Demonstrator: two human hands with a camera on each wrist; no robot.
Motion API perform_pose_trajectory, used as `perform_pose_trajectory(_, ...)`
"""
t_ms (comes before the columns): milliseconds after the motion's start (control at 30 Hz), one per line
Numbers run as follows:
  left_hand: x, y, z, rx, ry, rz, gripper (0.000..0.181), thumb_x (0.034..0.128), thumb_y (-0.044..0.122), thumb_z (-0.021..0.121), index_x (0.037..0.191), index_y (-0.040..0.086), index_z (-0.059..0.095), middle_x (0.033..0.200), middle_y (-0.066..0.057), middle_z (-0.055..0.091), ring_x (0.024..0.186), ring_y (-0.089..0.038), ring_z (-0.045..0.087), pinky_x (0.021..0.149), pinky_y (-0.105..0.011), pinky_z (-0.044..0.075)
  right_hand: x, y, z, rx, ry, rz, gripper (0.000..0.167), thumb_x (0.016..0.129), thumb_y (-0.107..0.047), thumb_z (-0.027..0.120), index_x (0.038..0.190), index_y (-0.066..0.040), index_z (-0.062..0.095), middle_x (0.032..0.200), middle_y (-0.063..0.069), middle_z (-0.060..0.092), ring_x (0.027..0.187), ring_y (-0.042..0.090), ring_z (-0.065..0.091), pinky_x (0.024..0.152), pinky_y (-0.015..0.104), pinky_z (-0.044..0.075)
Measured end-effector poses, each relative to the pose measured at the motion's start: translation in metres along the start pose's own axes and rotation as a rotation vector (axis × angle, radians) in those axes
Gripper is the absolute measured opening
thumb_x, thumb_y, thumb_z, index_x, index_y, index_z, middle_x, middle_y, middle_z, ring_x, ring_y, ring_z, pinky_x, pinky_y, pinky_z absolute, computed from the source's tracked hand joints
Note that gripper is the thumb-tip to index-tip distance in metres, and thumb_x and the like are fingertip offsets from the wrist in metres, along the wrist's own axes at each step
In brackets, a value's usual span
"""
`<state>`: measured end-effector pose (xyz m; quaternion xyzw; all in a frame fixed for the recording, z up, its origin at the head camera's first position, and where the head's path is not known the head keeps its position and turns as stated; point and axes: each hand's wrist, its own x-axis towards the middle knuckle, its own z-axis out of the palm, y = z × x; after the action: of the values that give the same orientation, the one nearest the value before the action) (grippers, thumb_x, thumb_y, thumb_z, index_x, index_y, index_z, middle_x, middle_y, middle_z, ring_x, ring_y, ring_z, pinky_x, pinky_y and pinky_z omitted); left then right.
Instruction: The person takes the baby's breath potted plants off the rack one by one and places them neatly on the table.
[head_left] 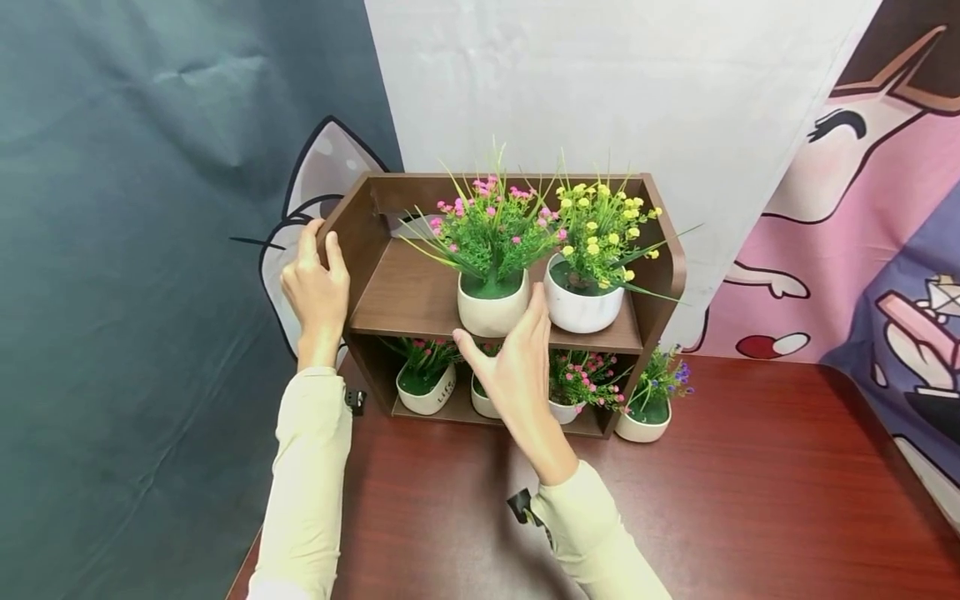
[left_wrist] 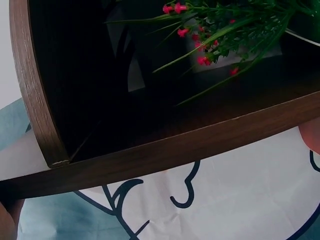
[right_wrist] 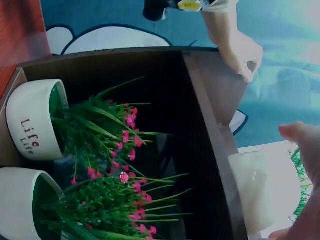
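A brown two-tier wooden shelf [head_left: 408, 287] stands on the table. At its left end my left hand [head_left: 313, 287] grips the top edge of the side panel, thumb on the inner side. My right hand [head_left: 516, 371] is in front of the upper tier with thumb and fingers spread about a cream pot of pink flowers [head_left: 491, 312]. In the right wrist view the thumb stands apart from this pot [right_wrist: 255, 192]; finger contact cannot be told. Right of it, on the same tier, sits a white pot of yellow flowers [head_left: 585, 307], close to my fingertips.
The lower tier holds several potted pink flowers, one in a pot marked "Life" [head_left: 427, 393]. A pot of purple-blue flowers [head_left: 645, 425] stands on the reddish table [head_left: 750, 467], against the shelf's right side. Printed cloth [head_left: 600, 83] hangs behind.
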<state>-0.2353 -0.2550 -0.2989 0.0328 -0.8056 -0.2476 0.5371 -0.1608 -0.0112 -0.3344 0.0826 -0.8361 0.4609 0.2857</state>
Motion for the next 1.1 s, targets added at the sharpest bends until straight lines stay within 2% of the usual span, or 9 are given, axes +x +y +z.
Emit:
perform_pose_trajectory(200,0.000,-0.001,0.001,0.003,0.015,0.003,0.033,0.0961,0.030,0.049,0.114,0.005,0.062,0.089,-0.018,0.068,0.058,-0.041,0.056,0.058,-0.049,0.041,0.008,-0.002,0.015,-0.046,0.044,0.001,0.103,0.074,-0.043,0.075,0.143,0.006,0.016,0.142,0.024,0.029,0.131,0.028,0.029,0.102,0.040,0.030)
perform_pose_trajectory(467,0.001,-0.001,0.002,0.003,0.027,0.001,0.033,0.0962,0.031,0.048,0.113,0.006,0.062,0.090,-0.017,0.068,0.057,-0.040,0.056,0.057,-0.048,0.040,0.014,0.001,0.022,-0.008,0.106,0.032,0.091,0.074,-0.036,0.076,0.140,0.002,0.027,0.136,0.019,0.039,0.123,0.027,0.039,0.097,0.040,0.034)
perform_pose_trajectory(733,0.001,0.002,0.003,-0.021,0.066,-0.041,0.033,0.0950,0.030,0.051,0.112,0.005,0.065,0.088,-0.017,0.068,0.052,-0.038,0.050,0.057,-0.048,0.038,0.000,0.000,0.004,0.151,0.096,-0.003,0.085,0.069,-0.034,0.079,0.137,-0.006,0.036,0.129,0.010,0.048,0.112,0.024,0.049,0.089,0.042,0.039)
perform_pose_trajectory(967,-0.001,0.004,0.006,-0.030,0.066,-0.045,0.033,0.0949,0.030,0.052,0.111,0.004,0.065,0.070,-0.019,0.061,0.047,-0.034,0.043,0.054,-0.046,0.033,-0.023,0.002,-0.014,0.173,0.053,-0.029,0.084,0.065,-0.029,0.078,0.136,-0.008,0.039,0.127,0.007,0.050,0.107,0.022,0.052,0.084,0.043,0.042)
perform_pose_trajectory(1100,-0.002,0.004,0.007,-0.031,0.065,-0.052,0.032,0.0947,0.029,0.052,0.111,0.004,0.065,0.066,-0.019,0.059,0.047,-0.034,0.043,0.054,-0.047,0.034,-0.036,0.002,-0.023,0.160,0.036,-0.064,0.085,0.063,-0.028,0.077,0.136,-0.006,0.039,0.129,0.007,0.050,0.110,0.020,0.052,0.086,0.041,0.042)
